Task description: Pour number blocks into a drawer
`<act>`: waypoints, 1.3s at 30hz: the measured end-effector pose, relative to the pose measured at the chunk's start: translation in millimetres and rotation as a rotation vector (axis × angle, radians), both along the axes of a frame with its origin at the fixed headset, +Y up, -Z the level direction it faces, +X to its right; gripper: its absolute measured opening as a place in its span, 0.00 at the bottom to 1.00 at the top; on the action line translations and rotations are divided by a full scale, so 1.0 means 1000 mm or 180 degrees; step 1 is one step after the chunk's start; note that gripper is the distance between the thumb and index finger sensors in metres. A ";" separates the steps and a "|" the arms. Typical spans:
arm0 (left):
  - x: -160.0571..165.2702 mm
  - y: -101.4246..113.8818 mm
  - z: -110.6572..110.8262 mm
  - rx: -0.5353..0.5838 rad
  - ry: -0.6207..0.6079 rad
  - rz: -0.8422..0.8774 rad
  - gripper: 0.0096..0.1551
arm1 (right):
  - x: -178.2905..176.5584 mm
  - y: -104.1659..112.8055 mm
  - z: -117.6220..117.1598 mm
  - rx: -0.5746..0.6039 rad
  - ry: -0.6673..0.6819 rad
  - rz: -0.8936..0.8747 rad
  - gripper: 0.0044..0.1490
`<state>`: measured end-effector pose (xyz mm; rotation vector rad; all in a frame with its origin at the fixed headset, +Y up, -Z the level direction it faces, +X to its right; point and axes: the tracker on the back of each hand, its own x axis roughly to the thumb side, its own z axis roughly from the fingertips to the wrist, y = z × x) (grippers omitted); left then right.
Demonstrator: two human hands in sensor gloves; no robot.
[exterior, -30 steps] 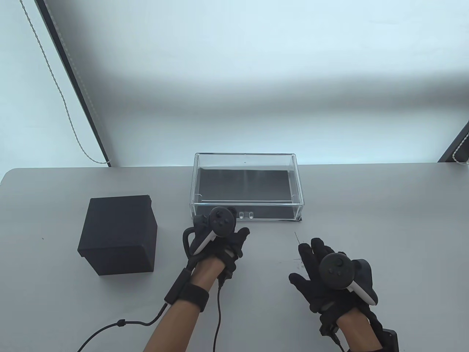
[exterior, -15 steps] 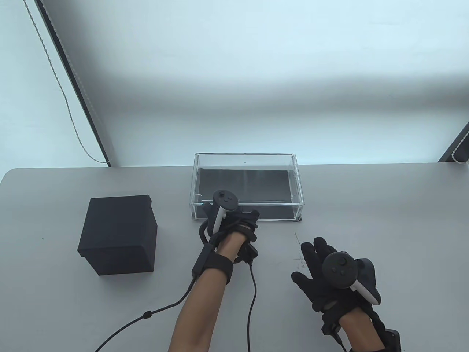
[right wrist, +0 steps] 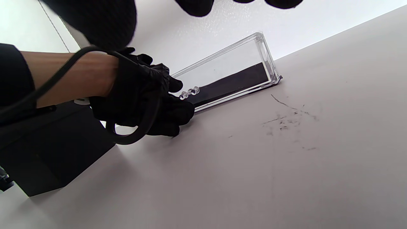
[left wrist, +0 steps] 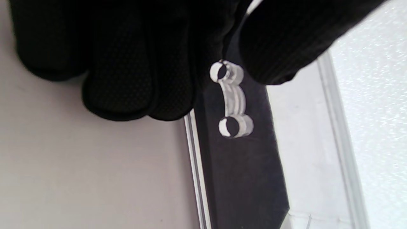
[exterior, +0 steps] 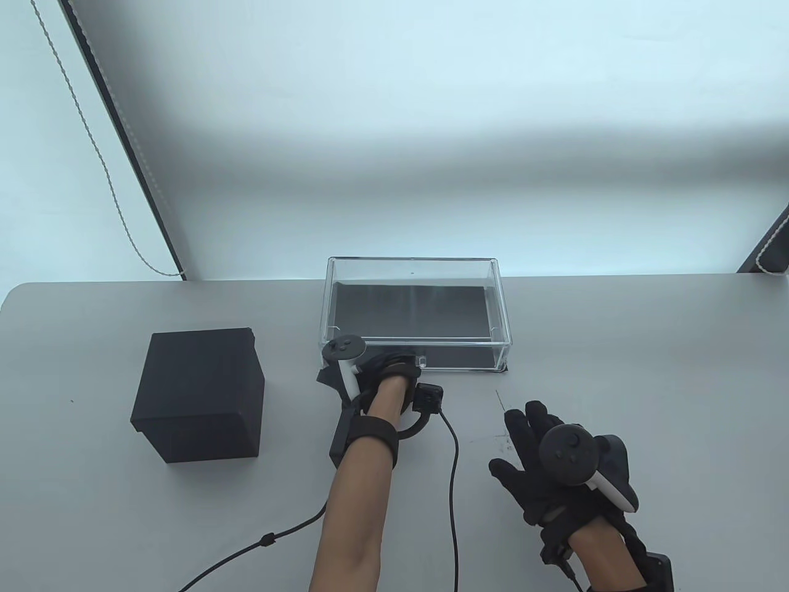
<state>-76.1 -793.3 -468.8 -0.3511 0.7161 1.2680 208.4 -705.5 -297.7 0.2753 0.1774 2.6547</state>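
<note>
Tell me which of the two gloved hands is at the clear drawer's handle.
The left hand: its fingers are at the clear handle of the drawer. The right hand lies spread on the table, apart from it.

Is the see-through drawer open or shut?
Shut. The drawer sits fully inside its clear case; its handle lies against the front, where the left hand reaches.

The drawer (exterior: 416, 317) is clear glossy plastic with a matt black liner and a transparent handle (left wrist: 232, 100), the black box (exterior: 198, 394) at its nine o'clock looks matt, the table (exterior: 616, 345) is smooth matt grey with dark scuffs, and the gloves' fingers (left wrist: 120, 63) are knitted, dotted cloth.
</note>
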 end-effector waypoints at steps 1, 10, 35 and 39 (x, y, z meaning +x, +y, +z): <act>0.000 -0.002 0.000 -0.0001 0.0055 0.0061 0.34 | 0.000 0.000 0.000 0.0001 0.0001 0.0002 0.54; 0.002 -0.009 0.001 -0.0024 0.0129 0.0168 0.31 | -0.001 0.000 0.000 -0.0021 0.0009 -0.0002 0.54; 0.003 -0.011 0.016 0.0071 0.0055 0.0050 0.30 | 0.003 0.002 0.000 0.0009 -0.0031 0.0004 0.54; 0.003 -0.012 0.027 0.0075 0.0046 0.0096 0.30 | 0.002 0.003 0.001 0.0038 -0.0022 0.0033 0.54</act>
